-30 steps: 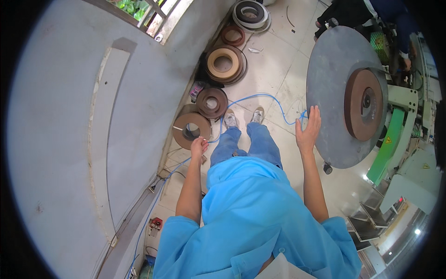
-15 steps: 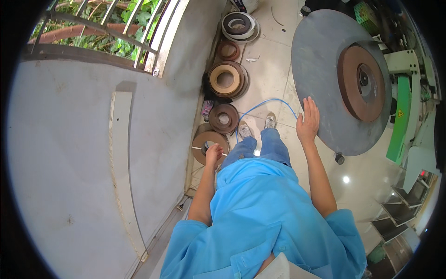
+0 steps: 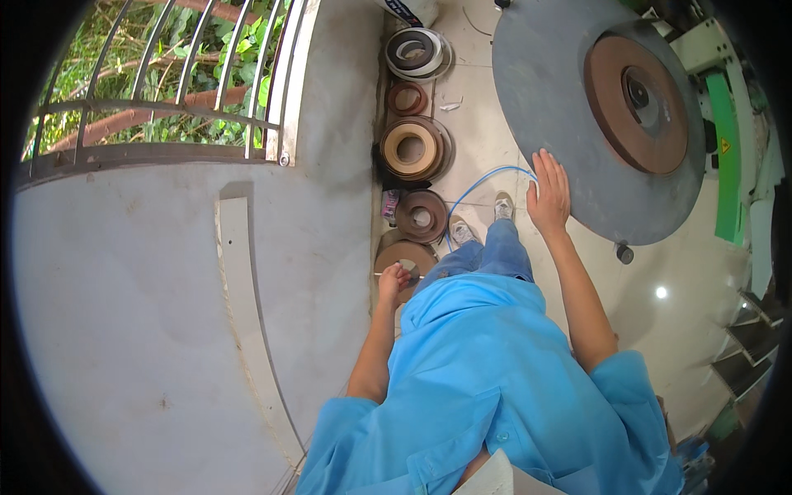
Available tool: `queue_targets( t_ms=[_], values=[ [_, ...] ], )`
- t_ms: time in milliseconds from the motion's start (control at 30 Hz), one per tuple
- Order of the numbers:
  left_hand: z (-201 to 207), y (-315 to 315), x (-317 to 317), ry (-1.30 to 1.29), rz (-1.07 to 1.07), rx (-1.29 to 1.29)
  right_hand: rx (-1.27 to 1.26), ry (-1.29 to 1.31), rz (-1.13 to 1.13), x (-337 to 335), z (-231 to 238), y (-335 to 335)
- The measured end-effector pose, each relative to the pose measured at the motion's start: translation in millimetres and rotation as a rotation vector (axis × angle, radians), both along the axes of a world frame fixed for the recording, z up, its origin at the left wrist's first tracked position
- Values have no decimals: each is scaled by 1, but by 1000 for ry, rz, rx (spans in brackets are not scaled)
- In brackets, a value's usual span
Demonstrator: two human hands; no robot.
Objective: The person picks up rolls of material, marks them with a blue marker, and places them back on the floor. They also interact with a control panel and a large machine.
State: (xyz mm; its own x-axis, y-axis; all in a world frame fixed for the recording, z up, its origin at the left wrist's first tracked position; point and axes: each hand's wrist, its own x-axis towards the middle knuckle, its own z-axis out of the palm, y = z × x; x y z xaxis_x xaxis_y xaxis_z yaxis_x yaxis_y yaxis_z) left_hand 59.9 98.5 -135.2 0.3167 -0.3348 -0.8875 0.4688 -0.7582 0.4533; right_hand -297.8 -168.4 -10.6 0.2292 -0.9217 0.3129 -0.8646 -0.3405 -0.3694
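My right hand is at the near left rim of a large round grey disc, its fingers stretched out and holding nothing. Whether the palm touches the rim I cannot tell. A thick coil of brown strip lies on the disc, wound around a dark hub. Loosely bent, my left hand hangs by my left thigh, with nothing visible in its fingers. Past it, a flat brown coil sits low by the wall, partly hidden by the hand.
More coils line the wall foot: a dark brown one, a tan one, a small reddish one and a black-and-white one. Blue tubing crosses the tiled floor. Right stands a machine with a green panel; left, a barred window.
My view has turned, so the window shows more fully and the wall coils sit farther right in view. Both hands keep nearly the same pose, the right one still at the disc's rim.
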Motion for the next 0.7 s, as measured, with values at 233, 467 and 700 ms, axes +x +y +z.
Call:
queue_targets(
  t_ms=[233,467,700],
  values=[
    [12,-1,2,-38,-84,14,21,-26,-19,-1,1,1],
    [14,-17,8,-55,-78,-76,59,-31,-17,-2,1,2],
    [36,-62,20,-343,-82,-440,128,-37,-23,3,17,3]
  ],
)
